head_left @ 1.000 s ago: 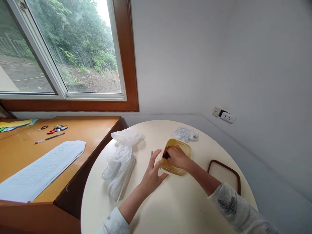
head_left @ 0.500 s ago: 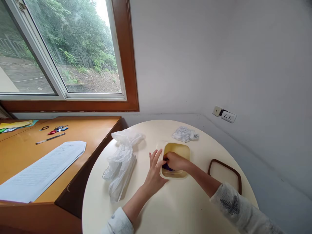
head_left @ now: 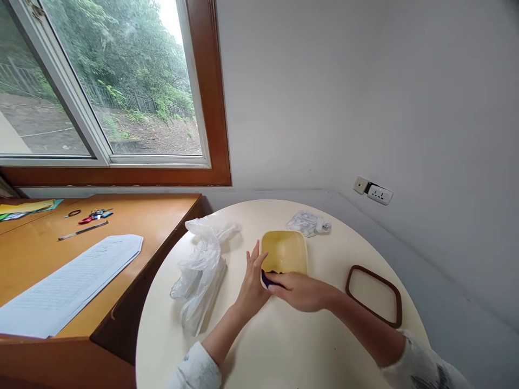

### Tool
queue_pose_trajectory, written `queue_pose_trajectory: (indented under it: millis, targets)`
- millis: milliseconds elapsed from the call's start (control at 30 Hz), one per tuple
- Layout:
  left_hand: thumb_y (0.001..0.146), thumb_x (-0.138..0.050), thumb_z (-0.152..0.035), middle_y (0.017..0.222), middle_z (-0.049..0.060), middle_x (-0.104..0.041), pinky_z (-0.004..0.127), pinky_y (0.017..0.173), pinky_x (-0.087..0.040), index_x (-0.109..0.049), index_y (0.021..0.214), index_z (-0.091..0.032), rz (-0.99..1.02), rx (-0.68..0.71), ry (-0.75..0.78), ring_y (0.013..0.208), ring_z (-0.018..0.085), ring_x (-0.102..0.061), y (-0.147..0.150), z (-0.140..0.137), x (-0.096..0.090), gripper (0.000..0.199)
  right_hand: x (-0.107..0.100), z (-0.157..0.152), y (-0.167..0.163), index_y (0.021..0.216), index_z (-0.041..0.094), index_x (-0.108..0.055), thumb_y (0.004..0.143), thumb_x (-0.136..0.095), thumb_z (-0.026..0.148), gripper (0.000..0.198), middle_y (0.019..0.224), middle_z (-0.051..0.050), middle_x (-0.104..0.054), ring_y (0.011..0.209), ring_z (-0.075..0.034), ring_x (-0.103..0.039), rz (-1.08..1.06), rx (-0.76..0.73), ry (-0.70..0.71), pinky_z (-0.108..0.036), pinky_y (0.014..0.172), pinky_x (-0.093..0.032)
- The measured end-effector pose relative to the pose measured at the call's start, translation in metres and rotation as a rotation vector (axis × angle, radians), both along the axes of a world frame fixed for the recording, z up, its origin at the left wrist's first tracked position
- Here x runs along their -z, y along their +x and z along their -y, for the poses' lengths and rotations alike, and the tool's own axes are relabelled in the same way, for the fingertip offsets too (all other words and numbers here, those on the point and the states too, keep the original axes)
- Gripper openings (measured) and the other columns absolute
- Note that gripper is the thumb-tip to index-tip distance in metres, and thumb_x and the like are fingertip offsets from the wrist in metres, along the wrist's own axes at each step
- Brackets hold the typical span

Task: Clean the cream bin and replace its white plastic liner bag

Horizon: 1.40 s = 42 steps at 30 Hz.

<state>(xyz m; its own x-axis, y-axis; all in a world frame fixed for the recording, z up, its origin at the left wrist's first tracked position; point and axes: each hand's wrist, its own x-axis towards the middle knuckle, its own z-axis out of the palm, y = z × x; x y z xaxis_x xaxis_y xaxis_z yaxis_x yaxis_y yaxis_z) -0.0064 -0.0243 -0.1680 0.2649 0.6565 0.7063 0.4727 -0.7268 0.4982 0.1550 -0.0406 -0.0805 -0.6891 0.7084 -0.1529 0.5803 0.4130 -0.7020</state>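
Observation:
A yellowish square plastic container (head_left: pixel 286 251) with rounded corners stands on the round table, its inside facing me. My left hand (head_left: pixel 252 283) grips its left side, thumb near the rim and fingers around the outer wall. At the near-left rim, my right hand (head_left: pixel 302 290) has its fingers closed on a dark purple cloth (head_left: pixel 267 279), pressing it against the edge. Most of the cloth is hidden under the fingers. Right of the container lies a brown rounded-square rim (head_left: pixel 400 308), which looks like a lid with a pale middle.
A crumpled clear plastic bag (head_left: pixel 203 270) covers the left part of the round table (head_left: pixel 292 351). Behind the container sits a knotted plastic bag (head_left: pixel 308 222). The wooden desk (head_left: pixel 150 216) at left carries papers (head_left: pixel 77 281), a pen (head_left: pixel 83 230) and keys (head_left: pixel 97 214).
My right hand has come out of the container's inside to its near-left rim, with the purple cloth. The container has shifted slightly left and away, tilting more toward me.

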Motion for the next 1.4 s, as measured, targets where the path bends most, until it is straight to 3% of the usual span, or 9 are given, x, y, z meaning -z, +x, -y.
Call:
queue_pose_trajectory:
  millis: [167, 300, 500, 633, 767, 900, 1000, 1200, 1400]
  targets:
    - [0.076, -0.055, -0.009, 0.143, 0.015, -0.027, 0.062, 0.106, -0.005, -0.013, 0.138, -0.024, -0.057, 0.045, 0.020, 0.136, 0.028, -0.014, -0.003, -0.002, 0.000, 0.076, -0.004, 0.026, 0.012, 0.125, 0.017, -0.043, 0.086, -0.039, 0.032, 0.042, 0.118, -0.011, -0.055, 0.107, -0.024, -0.050, 0.139, -0.043, 0.305, -0.038, 0.095, -0.033]
    - [0.078, -0.055, -0.011, 0.139, 0.014, -0.032, 0.059, 0.107, -0.011, -0.018, 0.137, -0.025, -0.055, 0.051, 0.056, 0.133, 0.027, -0.023, -0.004, -0.005, 0.002, 0.071, 0.012, 0.020, 0.012, 0.124, 0.013, -0.043, 0.074, -0.041, 0.009, 0.050, 0.112, -0.012, -0.058, 0.102, -0.023, -0.054, 0.236, 0.028, 0.463, -0.039, 0.096, -0.032]
    - [0.083, -0.046, -0.007, 0.137, 0.012, -0.028, 0.052, 0.102, -0.031, -0.022, 0.134, -0.029, 0.014, -0.040, 0.080, 0.132, 0.024, -0.025, 0.002, -0.003, 0.003, 0.060, 0.018, -0.001, 0.004, 0.124, 0.019, -0.041, 0.077, -0.036, 0.010, 0.049, 0.099, -0.007, -0.063, 0.084, -0.020, -0.059, 0.064, 0.171, 0.325, -0.028, 0.071, -0.044]
    - [0.080, -0.047, -0.006, 0.144, 0.015, -0.013, 0.054, 0.102, -0.029, -0.010, 0.138, -0.027, -0.028, -0.013, 0.038, 0.135, 0.028, -0.013, 0.005, -0.004, 0.005, 0.072, 0.025, -0.009, -0.004, 0.128, 0.024, -0.038, 0.076, -0.039, 0.011, 0.054, 0.110, -0.005, -0.060, 0.097, -0.019, -0.057, -0.098, 0.221, 0.230, -0.028, 0.079, -0.042]
    - [0.073, -0.050, -0.001, 0.147, 0.016, 0.003, 0.055, 0.102, -0.028, -0.004, 0.139, -0.024, -0.088, 0.038, 0.013, 0.137, 0.031, -0.002, 0.006, -0.007, 0.006, 0.084, 0.035, -0.013, -0.010, 0.129, 0.024, -0.039, 0.072, -0.041, 0.010, 0.059, 0.103, -0.004, -0.062, 0.088, -0.018, -0.058, -0.196, 0.305, 0.138, -0.027, 0.075, -0.043]
    - [0.066, -0.060, -0.004, 0.146, 0.018, 0.011, 0.063, 0.101, -0.021, -0.007, 0.138, -0.023, -0.227, 0.034, 0.101, 0.135, 0.038, 0.002, 0.010, -0.010, 0.008, 0.092, 0.043, -0.018, -0.014, 0.103, 0.016, -0.056, 0.068, -0.041, 0.010, 0.039, 0.088, -0.003, -0.063, 0.081, -0.017, -0.056, -0.303, 0.392, 0.054, -0.026, 0.072, -0.043]
    - [0.066, -0.063, -0.006, 0.147, 0.015, 0.009, 0.067, 0.100, -0.015, -0.010, 0.137, -0.028, -0.271, -0.036, 0.202, 0.134, 0.039, -0.002, 0.013, -0.014, 0.008, 0.091, 0.044, -0.019, -0.018, 0.084, 0.014, -0.058, 0.067, -0.042, 0.011, 0.024, 0.080, -0.004, -0.062, 0.079, -0.018, -0.055, -0.337, 0.420, 0.017, -0.027, 0.070, -0.042]
    - [0.064, -0.063, -0.004, 0.146, 0.015, -0.001, 0.067, 0.100, -0.014, -0.008, 0.137, -0.032, -0.258, -0.060, 0.259, 0.134, 0.038, -0.009, 0.008, -0.023, 0.004, 0.095, 0.038, -0.011, -0.017, 0.093, 0.014, -0.058, 0.072, -0.036, 0.012, 0.030, 0.081, -0.003, -0.060, 0.081, -0.017, -0.054, -0.391, 0.367, -0.005, -0.028, 0.073, -0.041]
    - [0.066, -0.062, -0.011, 0.141, 0.015, -0.017, 0.062, 0.102, -0.017, -0.007, 0.137, -0.031, -0.238, -0.006, 0.238, 0.132, 0.034, -0.018, -0.002, -0.023, -0.001, 0.092, 0.050, -0.018, -0.001, 0.082, 0.017, -0.057, 0.077, -0.033, 0.010, 0.025, 0.078, -0.003, -0.062, 0.072, -0.015, -0.055, -0.029, 0.135, 0.153, -0.025, 0.065, -0.041]
